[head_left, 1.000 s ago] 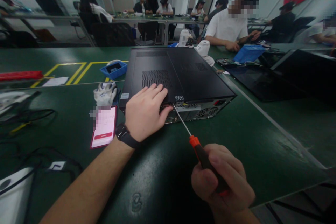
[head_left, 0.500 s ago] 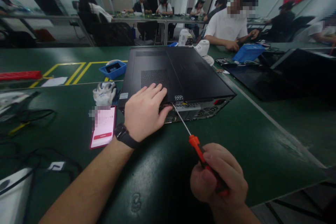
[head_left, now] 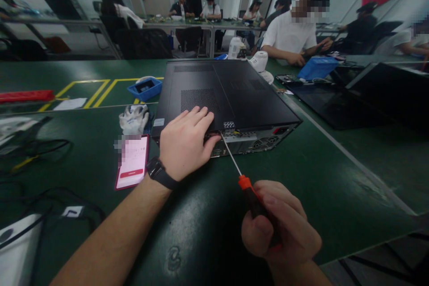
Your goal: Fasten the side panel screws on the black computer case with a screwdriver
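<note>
A black computer case [head_left: 234, 94] lies flat on the green table [head_left: 187, 232], its back panel with a round fan grille facing me. My left hand [head_left: 186, 143] rests on the near left part of its top, fingers spread, thumb at the rear edge. My right hand [head_left: 281, 223] is wrapped round the handle of an orange and black screwdriver [head_left: 244, 183]. The metal shaft slants up to the left, and its tip meets the rear edge of the case beside my left thumb. The exact contact point is too small to make out.
Left of the case are a phone [head_left: 132, 165], gloves [head_left: 134, 118] and a small blue tray [head_left: 145, 89]. Cables [head_left: 50, 192] lie at the far left. Dark panels [head_left: 342, 103] and a blue box [head_left: 317, 68] are to the right. A person [head_left: 291, 31] sits across the table.
The screwdriver handle has turned and shifted slightly left, and the fingers of my right hand have shifted round it. My left hand stays on the case.
</note>
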Action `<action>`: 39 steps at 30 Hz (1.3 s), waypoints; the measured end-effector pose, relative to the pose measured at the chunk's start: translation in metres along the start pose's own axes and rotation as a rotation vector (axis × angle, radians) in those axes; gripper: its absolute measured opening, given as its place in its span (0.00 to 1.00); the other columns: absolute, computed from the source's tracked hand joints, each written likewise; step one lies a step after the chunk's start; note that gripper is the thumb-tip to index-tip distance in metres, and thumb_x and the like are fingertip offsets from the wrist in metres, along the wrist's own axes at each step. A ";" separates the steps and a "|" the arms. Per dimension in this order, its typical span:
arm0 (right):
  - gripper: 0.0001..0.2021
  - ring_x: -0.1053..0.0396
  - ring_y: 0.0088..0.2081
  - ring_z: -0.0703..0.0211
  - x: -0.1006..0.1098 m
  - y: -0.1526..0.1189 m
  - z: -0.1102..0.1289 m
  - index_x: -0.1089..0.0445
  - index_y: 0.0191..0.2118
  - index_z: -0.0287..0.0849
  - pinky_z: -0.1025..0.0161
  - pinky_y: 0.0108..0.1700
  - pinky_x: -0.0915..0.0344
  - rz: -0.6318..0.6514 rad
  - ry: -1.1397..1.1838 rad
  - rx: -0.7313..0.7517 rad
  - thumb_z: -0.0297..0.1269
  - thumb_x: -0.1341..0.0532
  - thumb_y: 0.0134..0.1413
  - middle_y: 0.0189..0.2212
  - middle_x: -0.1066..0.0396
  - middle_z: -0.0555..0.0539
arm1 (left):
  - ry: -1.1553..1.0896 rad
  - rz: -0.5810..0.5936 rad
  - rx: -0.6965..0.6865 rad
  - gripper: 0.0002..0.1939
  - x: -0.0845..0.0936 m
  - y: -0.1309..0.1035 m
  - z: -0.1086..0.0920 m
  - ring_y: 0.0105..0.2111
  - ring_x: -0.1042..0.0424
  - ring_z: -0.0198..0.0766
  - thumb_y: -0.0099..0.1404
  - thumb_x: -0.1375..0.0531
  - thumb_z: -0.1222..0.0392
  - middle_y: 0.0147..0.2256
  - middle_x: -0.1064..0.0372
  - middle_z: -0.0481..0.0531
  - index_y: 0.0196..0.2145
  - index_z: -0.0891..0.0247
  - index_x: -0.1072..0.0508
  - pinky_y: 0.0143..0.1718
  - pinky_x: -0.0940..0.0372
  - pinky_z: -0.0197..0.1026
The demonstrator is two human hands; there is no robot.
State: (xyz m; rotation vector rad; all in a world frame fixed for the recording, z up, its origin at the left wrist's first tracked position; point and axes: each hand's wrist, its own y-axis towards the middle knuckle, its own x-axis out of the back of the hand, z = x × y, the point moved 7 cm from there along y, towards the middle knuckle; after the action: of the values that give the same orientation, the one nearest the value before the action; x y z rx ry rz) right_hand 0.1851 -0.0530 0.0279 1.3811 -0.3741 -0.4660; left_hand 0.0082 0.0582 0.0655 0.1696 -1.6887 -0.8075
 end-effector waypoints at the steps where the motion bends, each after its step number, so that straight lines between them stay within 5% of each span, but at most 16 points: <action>1: 0.15 0.26 0.32 0.57 0.001 0.001 0.000 0.27 0.52 0.33 0.57 0.30 0.22 0.009 0.000 0.002 0.30 0.40 0.60 0.34 0.27 0.45 | -0.002 0.002 0.003 0.23 0.000 0.000 0.000 0.65 0.28 0.56 0.72 0.37 0.54 0.63 0.26 0.63 0.61 0.67 0.25 0.68 0.33 0.58; 10: 0.15 0.20 0.37 0.52 0.016 0.003 -0.001 0.26 0.52 0.34 0.56 0.31 0.18 0.132 -0.104 0.010 0.31 0.32 0.61 0.40 0.21 0.40 | -0.001 0.014 0.010 0.23 -0.001 0.000 0.000 0.65 0.28 0.56 0.72 0.37 0.54 0.64 0.26 0.63 0.61 0.65 0.25 0.68 0.34 0.60; 15: 0.20 0.26 0.31 0.55 0.008 0.003 -0.001 0.25 0.50 0.32 0.56 0.27 0.25 0.026 -0.060 0.058 0.45 0.44 0.72 0.34 0.27 0.41 | -0.001 0.007 0.007 0.23 -0.001 -0.001 0.000 0.65 0.28 0.56 0.72 0.37 0.54 0.63 0.26 0.63 0.61 0.66 0.25 0.68 0.33 0.59; 18: 0.17 0.28 0.30 0.55 0.007 0.003 -0.003 0.25 0.47 0.34 0.56 0.27 0.27 -0.014 -0.010 -0.013 0.41 0.47 0.70 0.33 0.29 0.43 | -0.003 0.000 0.003 0.23 -0.001 -0.001 0.000 0.65 0.28 0.56 0.72 0.37 0.54 0.63 0.26 0.63 0.60 0.67 0.24 0.68 0.33 0.59; 24: 0.13 0.29 0.30 0.56 0.004 0.002 -0.002 0.27 0.46 0.37 0.55 0.27 0.26 0.099 0.066 -0.116 0.35 0.45 0.62 0.33 0.29 0.45 | -0.012 0.010 0.006 0.23 -0.001 0.000 0.000 0.65 0.28 0.56 0.72 0.37 0.54 0.64 0.26 0.63 0.61 0.66 0.25 0.68 0.34 0.60; 31: 0.11 0.25 0.32 0.54 0.013 0.005 0.003 0.26 0.47 0.34 0.55 0.28 0.23 0.033 -0.076 0.022 0.31 0.42 0.64 0.34 0.26 0.43 | -0.025 0.012 0.014 0.23 -0.001 0.000 0.001 0.65 0.28 0.57 0.72 0.37 0.54 0.64 0.26 0.63 0.61 0.65 0.25 0.68 0.34 0.60; 39: 0.17 0.25 0.31 0.55 0.012 0.002 -0.001 0.24 0.48 0.33 0.56 0.28 0.22 0.094 -0.129 0.075 0.41 0.46 0.73 0.30 0.28 0.45 | -0.008 0.013 0.007 0.23 0.000 0.000 0.000 0.65 0.28 0.56 0.72 0.37 0.54 0.64 0.26 0.63 0.61 0.67 0.25 0.68 0.34 0.59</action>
State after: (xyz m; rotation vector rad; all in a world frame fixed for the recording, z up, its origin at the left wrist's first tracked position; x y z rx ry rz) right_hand 0.1962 -0.0582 0.0298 1.4028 -0.5643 -0.4691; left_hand 0.0082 0.0588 0.0653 0.1610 -1.6985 -0.7934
